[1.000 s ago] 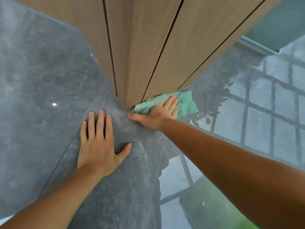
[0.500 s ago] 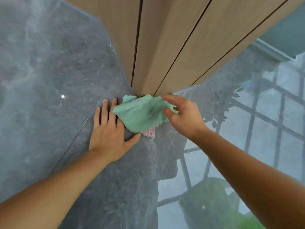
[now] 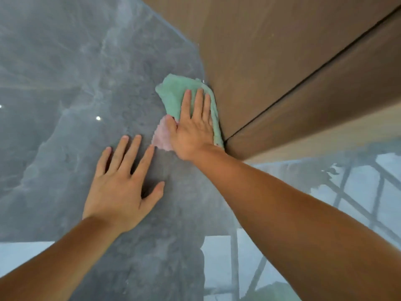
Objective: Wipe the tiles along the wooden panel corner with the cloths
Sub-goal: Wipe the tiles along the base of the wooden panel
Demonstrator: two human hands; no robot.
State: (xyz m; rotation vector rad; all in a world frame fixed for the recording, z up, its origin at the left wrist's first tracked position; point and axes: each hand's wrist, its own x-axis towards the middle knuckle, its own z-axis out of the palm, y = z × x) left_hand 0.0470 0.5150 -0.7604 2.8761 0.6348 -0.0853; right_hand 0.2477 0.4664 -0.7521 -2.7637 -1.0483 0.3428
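A green cloth [image 3: 175, 92] lies on the grey marble tile [image 3: 86, 83], its right edge against the foot of the wooden panel [image 3: 271, 61]. A pink cloth [image 3: 161, 135] peeks out beneath it at the lower left. My right hand [image 3: 192, 129] lies flat on both cloths, fingers spread and pointing away from me, pressing them to the tile beside the panel corner [image 3: 225, 141]. My left hand [image 3: 123, 185] rests flat on the bare tile to the lower left, fingers apart, holding nothing.
The wooden panel has a dark vertical groove [image 3: 314, 70] and turns a corner toward the right. The glossy tile at the lower right mirrors a window grid [image 3: 358, 192] and foliage. A bright light spot [image 3: 98, 118] reflects on the tile at left.
My right hand, which pinched the green cloth in the air, has laid it down left of the panel corner and now presses flat on it. The view has shifted left; my left hand stays on the tile.
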